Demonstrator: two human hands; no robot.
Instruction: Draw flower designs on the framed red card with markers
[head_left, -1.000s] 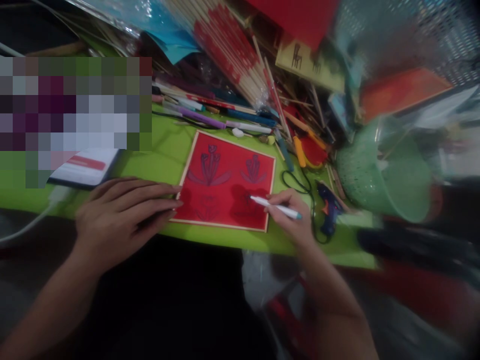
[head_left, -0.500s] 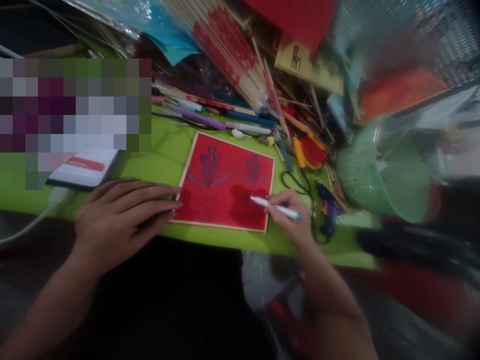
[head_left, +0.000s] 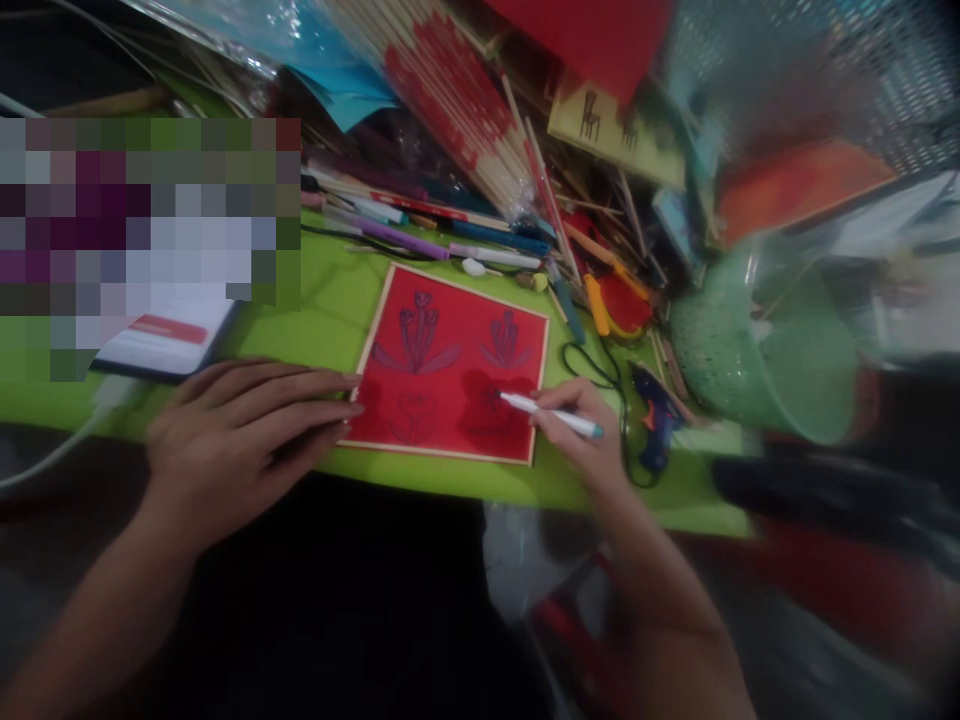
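Observation:
A red sheet (head_left: 465,300) edged with thin wooden strips lies on the green table, bearing dark drawings of flowers. Two flowers in the upper half are drawn boldly; those in the lower half look fainter. My right hand (head_left: 581,425) pinches a white marker (head_left: 551,414) with a teal end, its tip at the lower right flower. Shadow covers that corner of the sheet. My left hand (head_left: 247,430) lies flat with fingers stretched out, the fingertips on the sheet's left edge.
Pens (head_left: 409,240) and orange-handled scissors (head_left: 600,305) lie behind the sheet. To the right are a blue glue gun (head_left: 654,425) with a dark cord and a green translucent basin (head_left: 765,350). A phone (head_left: 161,340) with a white cable sits left. Wooden sticks (head_left: 457,100) are heaped at the back.
Both hands stay almost where they were, with the marker tip still at the lower right flower. Dark marks around the tip look slightly different.

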